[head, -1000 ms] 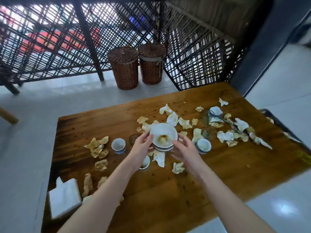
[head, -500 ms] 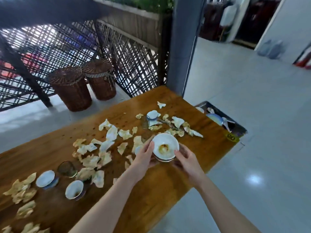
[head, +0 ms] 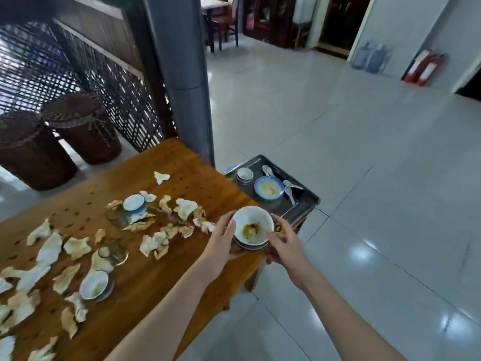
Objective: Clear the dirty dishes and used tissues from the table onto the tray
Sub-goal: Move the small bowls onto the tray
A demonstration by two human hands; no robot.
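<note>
Left hand: fingers curled against the left side of a stack of bowls, thumb at the rim.
Right hand: fingers wrapped round the stack's right side, thumb tip on the rim. The two hands grip the stack between them.
Stack: white bowls, the top one smeared with orange-red sauce. There are at least two, but the number underneath cannot be told. The stack is held at the end of the tabletop, near its corner.
Tray: metal, just beyond the tabletop's end and lower, near the stack but apart from it.
On the tray: one small bowl, one blue-rimmed dish with pale leftovers, and three white spoons.
Tissues: crumpled and stained, too many to count, strewn over the tabletop left of the hands.
Dishes among the tissues: one blue-and-white cup, one bowl on a saucer, two glasses.
Background: two wicker baskets, two water jugs, two red fire extinguishers.
</note>
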